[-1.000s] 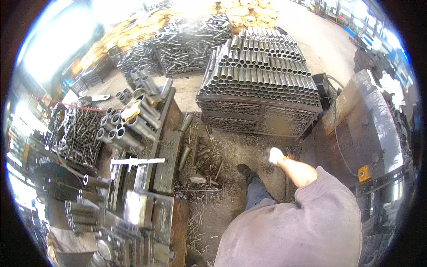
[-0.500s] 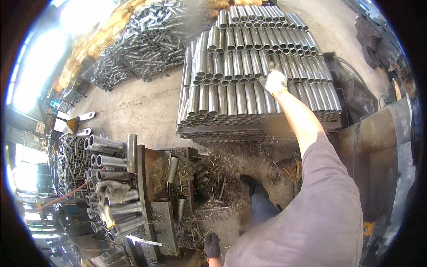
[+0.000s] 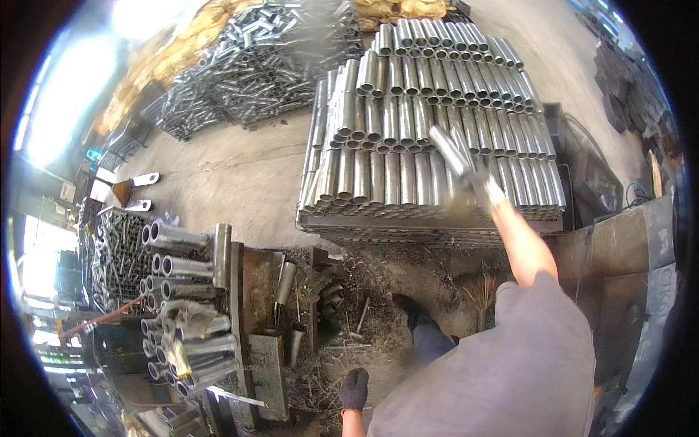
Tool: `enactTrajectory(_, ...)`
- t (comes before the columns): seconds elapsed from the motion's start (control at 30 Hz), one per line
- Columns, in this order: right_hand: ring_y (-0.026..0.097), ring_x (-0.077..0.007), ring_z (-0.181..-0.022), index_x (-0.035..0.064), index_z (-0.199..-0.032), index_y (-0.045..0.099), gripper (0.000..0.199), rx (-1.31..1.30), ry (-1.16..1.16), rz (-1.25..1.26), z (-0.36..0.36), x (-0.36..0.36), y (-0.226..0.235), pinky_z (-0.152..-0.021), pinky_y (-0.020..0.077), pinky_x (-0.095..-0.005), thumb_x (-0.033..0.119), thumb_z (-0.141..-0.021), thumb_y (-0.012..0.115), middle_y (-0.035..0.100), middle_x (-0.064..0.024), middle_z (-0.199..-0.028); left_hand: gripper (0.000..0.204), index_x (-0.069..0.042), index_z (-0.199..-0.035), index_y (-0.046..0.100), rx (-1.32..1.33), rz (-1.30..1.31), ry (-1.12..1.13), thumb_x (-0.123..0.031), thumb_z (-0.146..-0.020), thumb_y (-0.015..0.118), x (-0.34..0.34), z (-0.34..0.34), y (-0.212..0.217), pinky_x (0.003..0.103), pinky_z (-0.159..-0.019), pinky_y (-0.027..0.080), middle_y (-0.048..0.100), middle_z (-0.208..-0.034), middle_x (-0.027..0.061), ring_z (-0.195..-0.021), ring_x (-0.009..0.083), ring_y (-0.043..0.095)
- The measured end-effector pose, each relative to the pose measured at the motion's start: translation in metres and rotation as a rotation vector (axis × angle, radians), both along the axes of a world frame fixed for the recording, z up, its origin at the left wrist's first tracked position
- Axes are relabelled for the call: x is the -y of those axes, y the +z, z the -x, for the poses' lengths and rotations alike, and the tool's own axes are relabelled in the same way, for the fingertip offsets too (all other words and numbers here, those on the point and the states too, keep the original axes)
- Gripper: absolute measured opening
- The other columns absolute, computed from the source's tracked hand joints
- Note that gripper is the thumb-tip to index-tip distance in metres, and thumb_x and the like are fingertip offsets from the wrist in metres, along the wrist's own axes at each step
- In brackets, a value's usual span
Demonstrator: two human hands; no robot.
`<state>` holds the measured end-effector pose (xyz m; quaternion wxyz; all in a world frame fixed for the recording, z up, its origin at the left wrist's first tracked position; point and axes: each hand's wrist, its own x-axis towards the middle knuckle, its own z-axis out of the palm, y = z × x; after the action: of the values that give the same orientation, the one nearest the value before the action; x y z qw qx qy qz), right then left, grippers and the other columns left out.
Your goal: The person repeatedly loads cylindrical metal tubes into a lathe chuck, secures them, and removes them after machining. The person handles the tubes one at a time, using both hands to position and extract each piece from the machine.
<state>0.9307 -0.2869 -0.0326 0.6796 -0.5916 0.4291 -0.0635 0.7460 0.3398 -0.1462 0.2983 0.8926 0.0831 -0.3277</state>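
My right hand (image 3: 486, 191), in a light glove and smeared by motion, grips the near end of a shiny steel tube (image 3: 449, 148). This tube tilts to the left, above the front of a tiered stack of like tubes (image 3: 400, 178). A second tube may be in the same grip; the blur hides it. Low in the middle, my left hand (image 3: 354, 390) wears a dark glove. It hangs beside my body with its fingers curled in, and nothing shows in it.
To the left, several tubes (image 3: 186, 266) lie beside a metal bench (image 3: 255, 291), with a cloth (image 3: 191, 320) over some. A large heap of small metal pieces (image 3: 240, 80) stands far left. Metal panels (image 3: 619, 247) are at the right. Debris (image 3: 342, 291) litters the floor.
My right hand has come back toward me from the upper rows, now with a tube in it, lifted out of line with the stack. The left hand has risen slightly in view.
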Motion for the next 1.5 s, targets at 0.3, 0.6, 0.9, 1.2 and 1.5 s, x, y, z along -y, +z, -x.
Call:
enactTrajectory(0.3, 0.069, -0.0129, -0.096, -0.0034, -0.140, 0.057, 0.050, -0.037, 0.886, -0.653, 0.197, -0.339, -0.087, -0.076, 0.0586, -0.0323, 0.022, -0.098, 0.065, 0.074, -0.0099, -0.112, 0.046, -0.007, -0.146, 0.057, -0.218, 1.066, 0.362, -0.027, -0.105, 0.064, -0.018, 0.069, 0.025, 0.051, -0.108, 0.053, 0.068, -0.130, 0.0216, -0.114, 0.0368, 0.069)
enactTrajectory(0.6, 0.068, -0.0158, -0.090, 0.0003, -0.122, 0.070, 0.050, 0.043, 2.292, 0.070, 0.304, -0.604, -0.002, -0.075, 0.0534, -0.0393, 0.034, -0.087, 0.082, 0.075, -0.0118, -0.104, 0.023, -0.002, -0.116, 0.070, 0.404, 1.390, 1.552, -0.011, -0.095, 0.071, -0.187, 0.326, 0.140, 0.038, -0.090, 0.060, 0.075, -0.107, 0.0098, -0.102, 0.0247, 0.073)
enactTrajectory(0.9, 0.074, -0.0253, -0.104, 0.0053, -0.130, 0.066, 0.054, 0.716, 2.483, 0.121, 0.347, -0.794, 0.122, -0.093, 0.0563, -0.0389, 0.018, -0.080, 0.084, 0.076, -0.0145, -0.115, 0.046, -0.003, -0.124, 0.064, 1.154, 0.474, 1.544, 0.001, -0.083, 0.083, -0.341, 0.435, 0.203, 0.034, -0.080, 0.061, 0.073, -0.099, 0.0055, -0.089, 0.0173, 0.072)
enactTrajectory(1.2, 0.077, -0.0341, -0.102, 0.0096, -0.129, 0.066, 0.055, 0.981, 2.042, 0.096, 0.334, -0.931, 0.095, -0.087, 0.0620, -0.0421, 0.013, -0.078, 0.083, 0.076, -0.0184, -0.112, 0.041, -0.004, -0.121, 0.066, 1.084, 0.332, 1.536, -0.001, -0.084, 0.084, -0.475, 0.358, 0.228, 0.032, -0.076, 0.061, 0.073, -0.103, 0.0057, -0.088, 0.0142, 0.071)
enactTrajectory(1.5, 0.077, -0.0375, -0.101, 0.0057, -0.126, 0.070, 0.055, 1.109, 1.922, 0.428, 0.327, -0.937, 0.093, -0.087, 0.0632, -0.0436, 0.029, -0.081, 0.092, 0.078, -0.0196, -0.108, 0.048, -0.007, -0.130, 0.062, 0.796, -0.012, 1.105, -0.018, -0.087, 0.083, -0.509, 0.362, 0.162, 0.038, -0.086, 0.057, 0.074, -0.112, 0.0101, -0.101, 0.0213, 0.071)
